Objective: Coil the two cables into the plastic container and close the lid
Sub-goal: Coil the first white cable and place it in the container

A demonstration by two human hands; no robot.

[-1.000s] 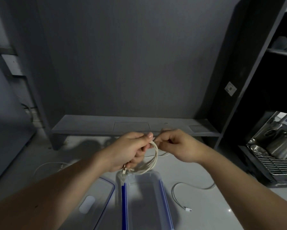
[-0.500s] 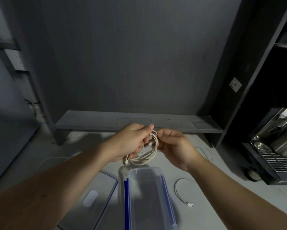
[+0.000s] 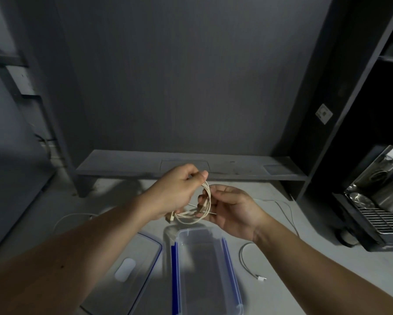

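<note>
My left hand [image 3: 176, 191] pinches a cream cable [image 3: 196, 218] wound into a small coil, held above the table. One plug end sticks out below that hand. My right hand [image 3: 233, 209] grips the coil's right side with its fingertips. Just below the coil stands the clear plastic container [image 3: 230, 264] with blue side clips, open and with nothing inside. Its clear lid [image 3: 143, 251] lies flat to the container's left. A second white cable [image 3: 247, 261] trails loose on the table right of the container, its plug near my right forearm.
A low grey shelf [image 3: 191, 165] runs along the back wall. A dark shelving unit holding a metal rack [image 3: 381, 214] with steel vessels stands at the right. Another thin white cord [image 3: 70, 218] loops on the table at the left.
My right hand has dropped lower and turned palm-up against the coil. The coil now hangs a little lower and closer to the container.
</note>
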